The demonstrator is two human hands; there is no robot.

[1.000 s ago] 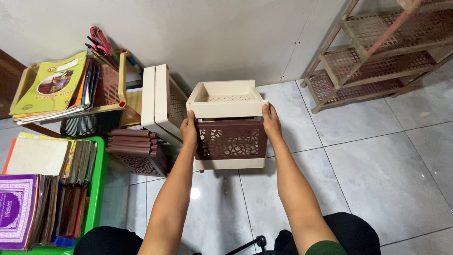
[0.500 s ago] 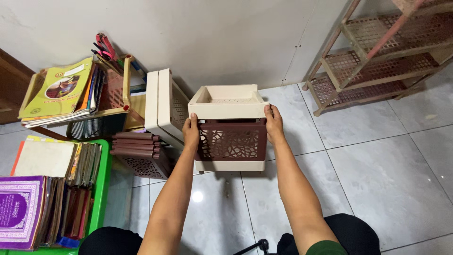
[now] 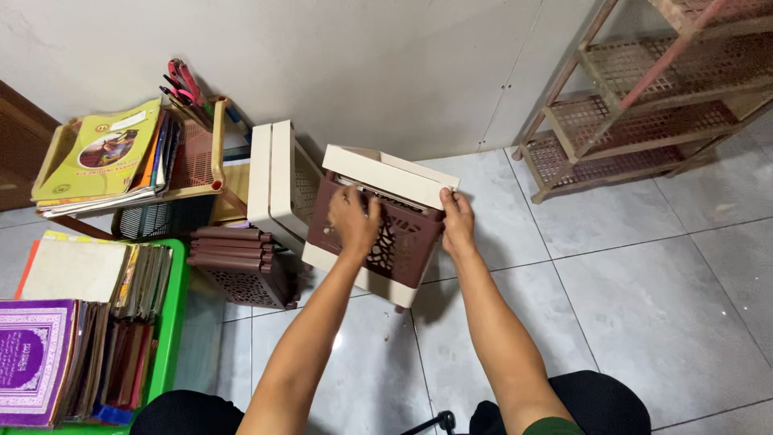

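A cream and brown plastic drawer unit (image 3: 403, 189) is tilted, its top edge leaning to the upper left over the tiled floor. My left hand (image 3: 354, 219) lies on its brown lattice drawer front (image 3: 407, 242), fingers curled at the top of the drawer. My right hand (image 3: 457, 221) grips the unit's right side where the cream top meets the brown front.
Two cream panels (image 3: 274, 181) lean upright just left of the unit, above stacked brown drawers (image 3: 237, 262). A small shelf with books and pens (image 3: 121, 153) and a green crate of books (image 3: 80, 322) are at left. A brown lattice rack (image 3: 644, 97) stands at right.
The unit has tipped from level to a slant. My left hand has moved from its left side onto the drawer front. My right hand stays on the right side.
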